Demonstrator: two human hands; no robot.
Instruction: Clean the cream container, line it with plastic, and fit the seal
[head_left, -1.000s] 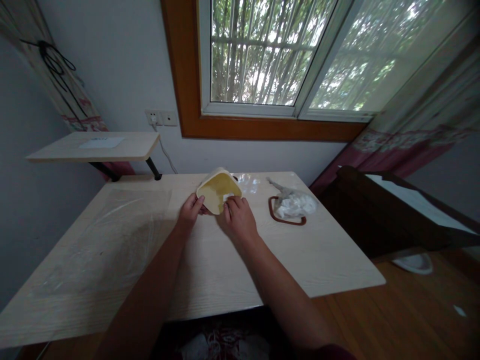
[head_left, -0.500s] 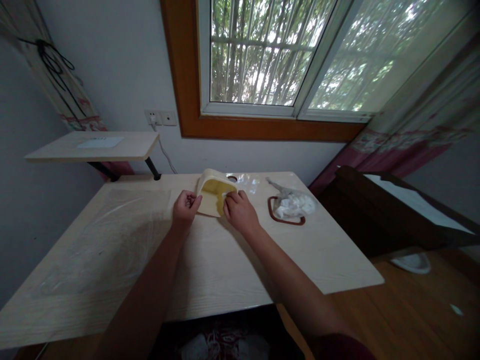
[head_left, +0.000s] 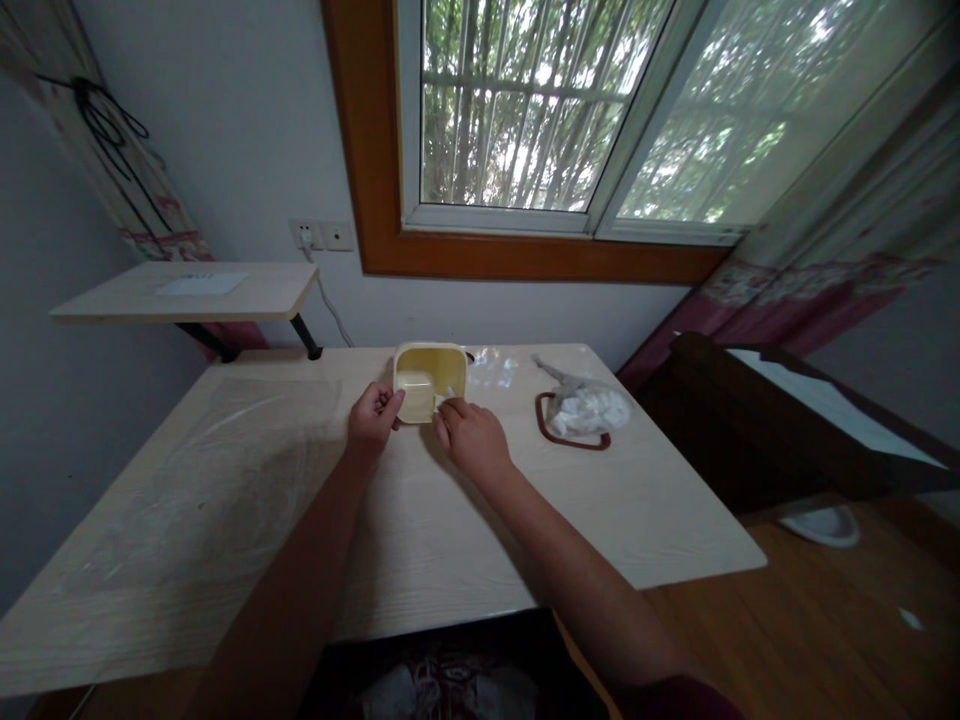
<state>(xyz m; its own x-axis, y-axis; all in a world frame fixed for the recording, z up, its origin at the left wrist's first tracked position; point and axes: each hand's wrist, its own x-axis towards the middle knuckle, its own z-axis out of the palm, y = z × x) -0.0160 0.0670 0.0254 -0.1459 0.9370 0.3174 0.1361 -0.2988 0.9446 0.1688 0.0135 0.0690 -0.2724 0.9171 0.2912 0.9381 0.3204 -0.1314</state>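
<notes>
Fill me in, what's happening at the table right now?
A person is working with both hands on a cream container that stands upright and open on the table. The left hand grips its near left corner. The right hand pinches what looks like a small white piece at the near rim. Off to the right, untouched, a plastic bag lies on a reddish-brown ring.

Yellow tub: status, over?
Left hand holds pale yellow square plastic tub, upright on wooden table. Right hand at its rim, on white scrap. Clear plastic bag apart.
</notes>
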